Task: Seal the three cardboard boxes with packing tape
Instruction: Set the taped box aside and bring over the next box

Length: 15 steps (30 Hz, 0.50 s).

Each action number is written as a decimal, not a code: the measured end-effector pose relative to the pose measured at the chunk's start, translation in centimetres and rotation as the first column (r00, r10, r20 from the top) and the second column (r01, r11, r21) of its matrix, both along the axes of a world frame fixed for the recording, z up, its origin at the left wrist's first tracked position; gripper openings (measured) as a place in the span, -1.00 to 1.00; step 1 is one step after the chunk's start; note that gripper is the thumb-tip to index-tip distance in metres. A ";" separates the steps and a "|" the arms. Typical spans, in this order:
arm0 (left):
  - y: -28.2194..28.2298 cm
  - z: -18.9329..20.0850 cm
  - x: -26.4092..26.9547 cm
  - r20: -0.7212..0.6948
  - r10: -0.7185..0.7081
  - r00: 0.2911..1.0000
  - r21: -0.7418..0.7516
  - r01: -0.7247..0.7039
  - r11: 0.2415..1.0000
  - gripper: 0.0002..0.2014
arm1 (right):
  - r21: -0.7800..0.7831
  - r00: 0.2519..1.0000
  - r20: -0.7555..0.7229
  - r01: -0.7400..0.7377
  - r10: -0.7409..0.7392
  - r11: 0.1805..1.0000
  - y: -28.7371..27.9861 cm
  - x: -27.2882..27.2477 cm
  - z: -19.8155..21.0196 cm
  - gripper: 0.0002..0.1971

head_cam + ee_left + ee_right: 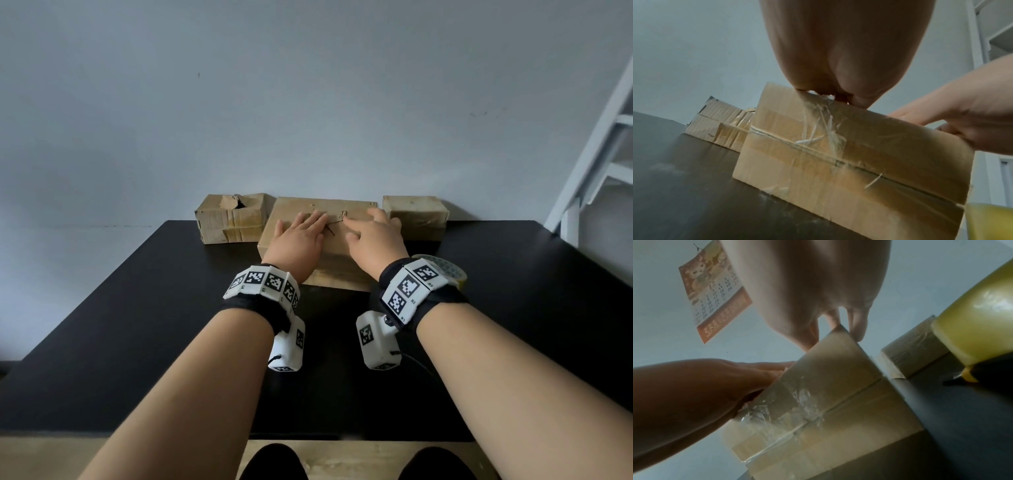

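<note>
Three cardboard boxes stand in a row at the back of the black table [137,308]. The large middle box [329,270] carries wrinkled clear tape [818,129] over its front seam. My left hand [301,233] lies flat on its top with straight fingers. My right hand [370,236] presses flat on the top beside it, fingers spread. The left box [229,219] has a torn top. The right box [414,216] looks taped. A yellowish tape roll [445,270] lies on the table just right of my right wrist.
A grey wall rises directly behind the boxes. A white ladder-like frame [603,164] stands at the right. A calendar [713,293] hangs on the wall. The wooden floor and my dark shoes [274,462] show below the table's near edge.
</note>
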<state>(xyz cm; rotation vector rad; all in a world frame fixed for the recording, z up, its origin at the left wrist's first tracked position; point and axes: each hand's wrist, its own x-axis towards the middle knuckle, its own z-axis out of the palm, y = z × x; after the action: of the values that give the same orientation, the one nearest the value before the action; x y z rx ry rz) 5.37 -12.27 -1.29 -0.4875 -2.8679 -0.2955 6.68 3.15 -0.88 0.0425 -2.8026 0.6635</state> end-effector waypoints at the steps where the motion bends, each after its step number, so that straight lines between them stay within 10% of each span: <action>1: 0.1 0.1 -0.1 0.025 -0.004 1.000 -0.002 0.004 1.000 -0.53 | 0.016 1.000 0.009 0.006 -0.006 1.000 -0.1 -0.2 0.0 -0.57; 15: 1.2 1.2 -1.8 0.218 0.061 0.974 -0.075 -0.046 0.996 -0.51 | -0.216 0.986 0.138 -0.063 0.094 0.974 1.1 -2.2 -0.8 -0.56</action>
<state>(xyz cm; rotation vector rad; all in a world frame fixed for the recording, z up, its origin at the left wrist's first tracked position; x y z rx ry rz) 3.56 -11.05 -0.07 -0.4126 -3.1098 -0.2565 4.51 4.27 -1.68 0.0674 -2.8641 1.0192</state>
